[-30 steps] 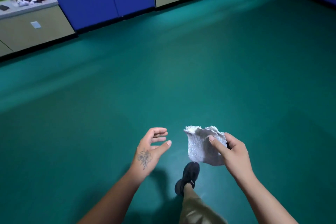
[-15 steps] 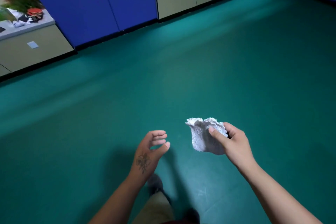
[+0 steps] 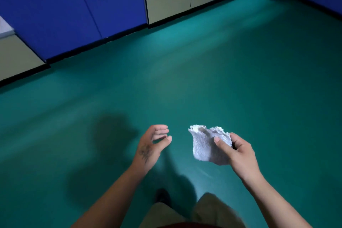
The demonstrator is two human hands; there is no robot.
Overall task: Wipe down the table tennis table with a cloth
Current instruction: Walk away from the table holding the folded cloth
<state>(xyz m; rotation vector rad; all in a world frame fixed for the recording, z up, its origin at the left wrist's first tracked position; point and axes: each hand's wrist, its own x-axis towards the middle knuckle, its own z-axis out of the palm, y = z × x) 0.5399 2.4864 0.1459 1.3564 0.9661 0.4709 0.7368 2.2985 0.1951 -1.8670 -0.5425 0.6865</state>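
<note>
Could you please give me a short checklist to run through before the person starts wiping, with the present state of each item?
1. Cloth in hand: ok. The right hand grips the white cloth.
2. Other hand free: ok. The left hand holds nothing, its fingers loosely curled.
3. Table tennis table within reach: not ok. No table is in view, only the green floor.
4. Cloth spread flat for wiping: not ok. It is bunched.
5. Cloth damp or dry: cannot tell.
6. Path ahead: ok. Nothing lies on the floor up to the cabinets.
</note>
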